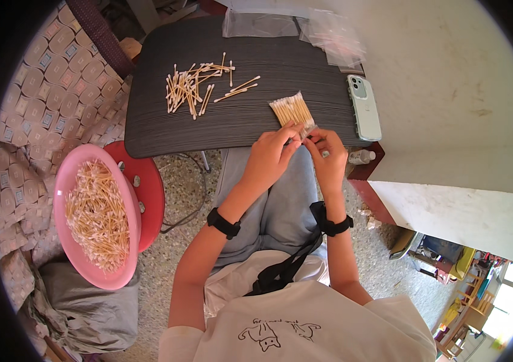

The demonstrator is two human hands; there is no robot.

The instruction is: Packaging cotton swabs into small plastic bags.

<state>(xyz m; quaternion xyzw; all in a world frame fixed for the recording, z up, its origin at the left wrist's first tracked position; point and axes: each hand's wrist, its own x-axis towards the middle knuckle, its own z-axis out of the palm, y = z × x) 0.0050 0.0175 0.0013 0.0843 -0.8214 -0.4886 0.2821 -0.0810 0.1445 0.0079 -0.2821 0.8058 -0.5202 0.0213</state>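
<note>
A clear plastic bag filled with a row of cotton swabs (292, 111) lies at the near right edge of the dark table (238, 130). My left hand (275, 151) pinches the bag's near end with thumb and fingers. Close beside it, my right hand (327, 154) grips the same end, its fingertips bent together on the plastic. Both hands meet at the table's edge, above my lap. A loose heap of cotton swabs (191, 87) is spread on the table to the left of the bag, with several single swabs lying apart from it.
A pink basin (134, 241) full of cotton swabs rests on a red stool (152, 187) at my left. Empty clear bags (336, 39) lie at the table's far right. A pale phone (365, 111) lies along the right edge, near a wall. A white bottle (362, 157) stands below it.
</note>
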